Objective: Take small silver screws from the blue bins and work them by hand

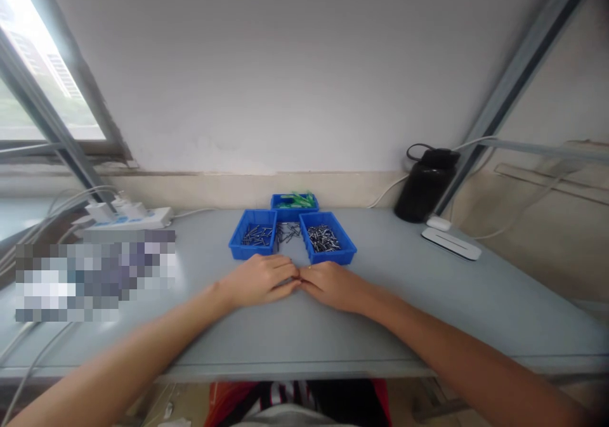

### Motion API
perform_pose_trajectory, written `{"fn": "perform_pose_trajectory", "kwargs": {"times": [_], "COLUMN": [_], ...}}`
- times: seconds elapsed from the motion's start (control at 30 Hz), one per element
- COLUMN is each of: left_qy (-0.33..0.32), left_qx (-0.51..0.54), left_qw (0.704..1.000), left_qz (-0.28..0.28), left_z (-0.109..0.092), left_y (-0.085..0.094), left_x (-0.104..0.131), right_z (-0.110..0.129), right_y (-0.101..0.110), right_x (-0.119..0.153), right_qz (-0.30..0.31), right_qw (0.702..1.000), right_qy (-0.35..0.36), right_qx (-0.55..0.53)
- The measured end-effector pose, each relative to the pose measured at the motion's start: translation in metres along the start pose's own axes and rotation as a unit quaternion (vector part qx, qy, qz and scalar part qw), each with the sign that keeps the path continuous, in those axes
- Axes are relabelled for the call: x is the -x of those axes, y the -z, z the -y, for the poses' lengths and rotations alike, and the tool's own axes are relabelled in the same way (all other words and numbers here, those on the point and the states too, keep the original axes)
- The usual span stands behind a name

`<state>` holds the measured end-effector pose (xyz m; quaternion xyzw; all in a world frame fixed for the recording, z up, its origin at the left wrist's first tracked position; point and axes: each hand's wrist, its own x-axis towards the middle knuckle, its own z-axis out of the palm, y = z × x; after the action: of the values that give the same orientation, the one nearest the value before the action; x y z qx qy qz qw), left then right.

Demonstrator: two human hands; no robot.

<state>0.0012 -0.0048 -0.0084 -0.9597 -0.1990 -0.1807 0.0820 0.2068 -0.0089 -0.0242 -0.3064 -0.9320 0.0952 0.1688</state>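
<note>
My left hand [264, 279] and my right hand [333, 284] meet at the fingertips above the table, just in front of the blue bins. Both have their fingers closed in a pinch; anything between them is too small or hidden to make out. Beyond my left hand is a blue bin [236, 243] with thin dark metal pins in it. Past my right hand, another blue bin [349, 247] holds many short dark and silver metal pieces. Between these bins lie loose dark pins [288, 230]. A third blue bin [295, 213] behind them contains green pieces [302, 198].
A black bottle [425, 186] stands at the back right, near a white flat device [451, 244] and a small white case [438, 223]. At the left are a power strip [143, 219] with plugs, cables and a blurred-out patch. A wall [285, 97] borders the table's [285, 344] back.
</note>
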Motion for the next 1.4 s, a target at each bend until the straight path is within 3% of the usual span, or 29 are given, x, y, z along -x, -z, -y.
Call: {"fn": "perform_pose_trajectory", "kwargs": {"times": [0.23,0.5,0.63,0.83,0.93,1.0,1.1,1.17,1.23,1.3,1.4], "left_qy": [0.064,0.107,0.138,0.148,0.143,0.138,0.129,0.124,0.119,0.112,0.100], "left_qx": [-0.004,-0.012,-0.033,-0.040,-0.038,-0.056,-0.114,-0.144,-0.153,-0.148,-0.139], "left_qw": [0.994,0.986,0.979,0.974,0.978,0.979,0.974,0.970,0.969,0.971,0.974], "left_qz": [0.088,0.128,0.148,0.168,0.149,0.139,0.145,0.150,0.154,0.153,0.148], "left_z": [0.010,0.007,0.006,0.005,0.005,0.006,0.009,0.011,0.013,0.016,0.018], "left_y": [0.010,0.000,0.002,0.006,0.006,0.005,0.000,-0.004,-0.008,-0.011,-0.013], "left_x": [0.003,0.002,0.002,0.001,0.000,0.001,0.004,0.006,0.009,0.010,0.009], "right_z": [-0.001,-0.002,-0.003,-0.004,-0.006,-0.010,-0.023,-0.033,-0.039,-0.039,-0.025], "right_y": [0.013,0.014,0.012,0.009,0.015,0.022,0.030,0.031,0.030,0.027,0.023], "right_x": [0.002,0.002,0.005,0.008,0.007,0.006,0.006,0.005,0.004,0.003,0.003], "right_qz": [-0.005,-0.008,-0.050,-0.033,-0.092,-0.167,-0.265,-0.269,-0.247,-0.230,-0.213], "right_qw": [0.997,0.992,0.997,0.992,0.985,0.975,0.950,0.940,0.941,0.951,0.971], "right_qy": [-0.049,-0.085,-0.034,0.077,0.092,0.070,-0.033,-0.104,-0.130,-0.116,-0.036], "right_qx": [0.052,0.094,0.052,0.095,0.116,0.130,0.161,0.182,0.194,0.173,0.102]}}
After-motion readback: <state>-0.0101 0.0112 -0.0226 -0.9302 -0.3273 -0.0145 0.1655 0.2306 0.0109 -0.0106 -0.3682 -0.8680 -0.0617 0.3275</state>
